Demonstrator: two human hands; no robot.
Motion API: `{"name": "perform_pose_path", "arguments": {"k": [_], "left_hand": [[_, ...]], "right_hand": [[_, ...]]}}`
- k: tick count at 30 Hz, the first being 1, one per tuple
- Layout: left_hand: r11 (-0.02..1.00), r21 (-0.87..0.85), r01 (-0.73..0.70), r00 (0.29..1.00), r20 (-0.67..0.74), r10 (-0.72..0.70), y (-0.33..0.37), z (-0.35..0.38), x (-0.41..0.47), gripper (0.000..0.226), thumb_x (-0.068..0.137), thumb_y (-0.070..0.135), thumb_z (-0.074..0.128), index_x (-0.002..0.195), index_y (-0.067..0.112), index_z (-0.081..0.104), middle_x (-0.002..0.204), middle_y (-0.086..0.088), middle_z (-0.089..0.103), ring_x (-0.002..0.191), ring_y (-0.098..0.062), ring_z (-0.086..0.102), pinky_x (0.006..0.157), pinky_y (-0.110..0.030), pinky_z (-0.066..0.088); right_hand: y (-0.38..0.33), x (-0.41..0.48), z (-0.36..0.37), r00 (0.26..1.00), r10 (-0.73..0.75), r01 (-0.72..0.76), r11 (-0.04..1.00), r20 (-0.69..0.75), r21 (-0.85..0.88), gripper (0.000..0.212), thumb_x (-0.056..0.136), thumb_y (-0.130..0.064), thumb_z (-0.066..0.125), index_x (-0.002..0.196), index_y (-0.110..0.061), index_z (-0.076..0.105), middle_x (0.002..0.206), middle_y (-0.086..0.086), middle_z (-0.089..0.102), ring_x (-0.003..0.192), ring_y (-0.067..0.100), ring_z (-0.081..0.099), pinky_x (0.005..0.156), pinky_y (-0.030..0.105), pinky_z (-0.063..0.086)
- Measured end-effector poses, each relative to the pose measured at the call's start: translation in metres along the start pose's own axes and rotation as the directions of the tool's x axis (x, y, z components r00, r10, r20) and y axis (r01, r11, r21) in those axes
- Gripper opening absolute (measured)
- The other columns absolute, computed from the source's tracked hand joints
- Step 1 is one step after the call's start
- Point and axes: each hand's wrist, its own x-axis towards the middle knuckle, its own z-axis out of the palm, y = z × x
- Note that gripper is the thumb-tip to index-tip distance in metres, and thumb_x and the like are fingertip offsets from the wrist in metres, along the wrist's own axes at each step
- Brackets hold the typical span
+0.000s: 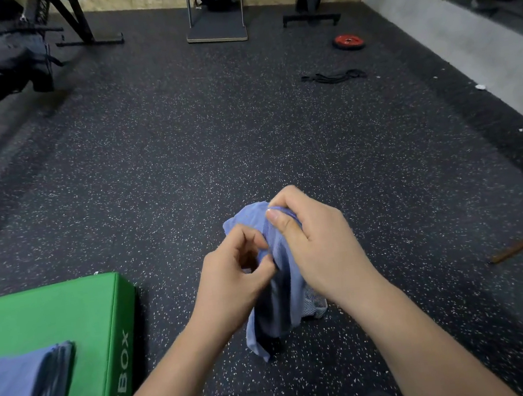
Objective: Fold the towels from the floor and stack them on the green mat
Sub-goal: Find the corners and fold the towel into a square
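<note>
Both grips pinch the blue towel (282, 305) near its top, right grip (316, 243) above, left grip (232, 275) just beside; its long axis hangs straight down toward the floor (247, 134). Green mat (55, 309) with the folded stack (24, 384) lies left, nearer the left grip.

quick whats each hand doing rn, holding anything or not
Left hand: closed, pinching an edge of the blue towel.
Right hand: closed, gripping the top of the same blue towel, which hangs down from it.
</note>
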Motion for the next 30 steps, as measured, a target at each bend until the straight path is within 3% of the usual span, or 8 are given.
{"name": "perform_pose_path", "arguments": {"k": [4, 8, 16, 19, 22, 25, 28, 30], "left_hand": [[0.978, 0.200, 0.056, 0.998, -0.025, -0.052, -0.011, -0.006, 0.002, 0.028, 0.081, 0.001, 0.068, 0.082, 0.026, 0.056, 0.068, 0.005, 0.062, 0.060, -0.007, 0.049, 0.063, -0.031, 0.045], [0.952, 0.301, 0.063, 0.997, -0.054, -0.049, -0.017, -0.018, 0.008, 0.031, 0.082, 0.002, 0.068, 0.085, 0.028, 0.052, 0.070, 0.005, 0.061, 0.060, -0.012, 0.048, 0.061, -0.025, 0.042], [0.898, 0.411, 0.155, 0.981, -0.174, -0.090, -0.028, -0.053, 0.022, 0.027, 0.085, 0.005, 0.067, 0.092, 0.027, 0.052, 0.064, 0.007, 0.062, 0.060, -0.006, 0.053, 0.060, -0.016, 0.041], [0.901, 0.407, 0.153, 0.978, -0.192, -0.079, -0.028, -0.059, 0.024, 0.022, 0.086, 0.007, 0.068, 0.087, 0.026, 0.058, 0.067, 0.014, 0.070, 0.062, -0.008, 0.059, 0.063, -0.016, 0.043], [0.929, 0.350, 0.119, 0.984, -0.165, -0.063, -0.021, -0.054, 0.020, 0.021, 0.090, 0.008, 0.071, 0.088, 0.028, 0.066, 0.074, 0.022, 0.075, 0.068, -0.005, 0.068, 0.066, -0.016, 0.049], [0.944, 0.327, 0.043, 0.996, -0.088, -0.015, -0.015, -0.044, 0.015, 0.020, 0.093, 0.011, 0.074, 0.092, 0.031, 0.071, 0.076, 0.024, 0.075, 0.068, -0.005, 0.070, 0.068, -0.022, 0.054], [0.945, 0.328, -0.023, 0.999, -0.019, 0.031, -0.012, -0.032, 0.010, 0.021, 0.093, 0.013, 0.076, 0.093, 0.034, 0.072, 0.074, 0.018, 0.074, 0.063, -0.009, 0.068, 0.064, -0.026, 0.055], [0.953, 0.297, -0.063, 0.998, 0.011, 0.063, -0.008, -0.026, 0.007, 0.022, 0.092, 0.011, 0.078, 0.095, 0.032, 0.074, 0.075, 0.016, 0.074, 0.062, -0.010, 0.067, 0.062, -0.025, 0.054]], "right_hand": [[-0.002, 0.003, -0.018, 0.987, -0.025, 0.030, 0.999, -0.158, 0.032, 0.013, 0.109, -0.020, 0.060, 0.096, -0.022, 0.062, 0.084, -0.008, 0.064, 0.080, 0.009, 0.058, 0.072, 0.020, 0.043], [0.002, 0.003, -0.038, 0.957, -0.051, 0.052, 0.999, -0.286, -0.003, 0.011, 0.110, -0.022, 0.059, 0.100, -0.022, 0.063, 0.084, -0.005, 0.062, 0.077, 0.012, 0.055, 0.073, 0.024, 0.042], [0.014, 0.007, -0.061, 0.869, -0.028, 0.002, 0.999, -0.495, -0.053, 0.012, 0.111, -0.023, 0.057, 0.102, -0.019, 0.065, 0.089, -0.003, 0.064, 0.078, 0.008, 0.053, 0.071, 0.013, 0.039], [0.019, 0.008, -0.063, 0.859, -0.023, -0.020, 0.997, -0.511, -0.080, 0.012, 0.110, -0.025, 0.057, 0.101, -0.020, 0.064, 0.088, -0.006, 0.064, 0.077, 0.002, 0.052, 0.071, 0.015, 0.039], [0.018, 0.007, -0.059, 0.910, -0.008, -0.028, 0.996, -0.414, -0.082, 0.011, 0.109, -0.028, 0.061, 0.100, -0.022, 0.066, 0.084, -0.014, 0.065, 0.077, -0.003, 0.056, 0.069, 0.012, 0.039], [0.014, 0.004, -0.048, 0.983, 0.023, -0.039, 0.995, -0.180, -0.089, 0.006, 0.106, -0.033, 0.065, 0.110, -0.030, 0.068, 0.089, -0.028, 0.068, 0.087, -0.009, 0.063, 0.077, 0.008, 0.043], [0.016, 0.001, -0.032, 0.989, 0.093, -0.070, 0.978, 0.113, -0.196, 0.020, 0.103, -0.045, 0.065, 0.122, -0.039, 0.065, 0.078, -0.017, 0.061, 0.072, -0.001, 0.059, 0.072, 0.027, 0.052], [0.019, 0.000, -0.022, 0.965, 0.137, -0.070, 0.958, 0.226, -0.279, 0.029, 0.100, -0.045, 0.067, 0.129, -0.041, 0.064, 0.074, -0.013, 0.053, 0.067, 0.002, 0.051, 0.065, 0.030, 0.045]]}}
